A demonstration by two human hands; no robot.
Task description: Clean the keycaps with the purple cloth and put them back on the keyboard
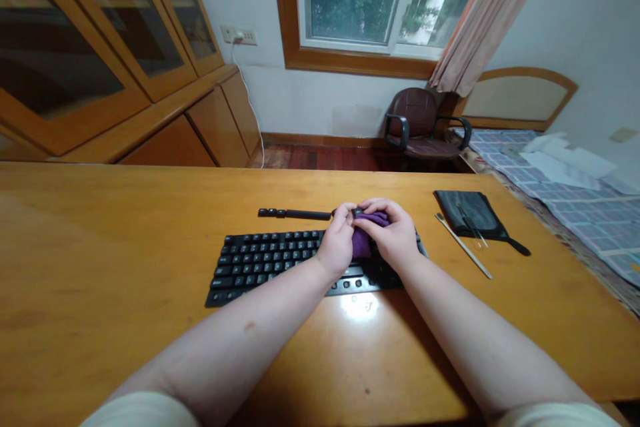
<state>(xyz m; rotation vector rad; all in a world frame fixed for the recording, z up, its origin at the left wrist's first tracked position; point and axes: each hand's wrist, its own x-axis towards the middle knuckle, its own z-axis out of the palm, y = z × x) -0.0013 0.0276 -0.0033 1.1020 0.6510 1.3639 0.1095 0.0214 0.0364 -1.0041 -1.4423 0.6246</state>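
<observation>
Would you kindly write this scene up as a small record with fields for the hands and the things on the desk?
Left hand: pinching a black keycap
Right hand: holding a purple cloth at the keycap
Keyboard: beneath the hands, bare sockets along part of its near row
Loose keycaps: three small, lined up with the spacebar beyond the keyboard
Right of keyboard: pale slender stick; dark pouch with thin wire tool on it
Surface: wooden desk
</observation>
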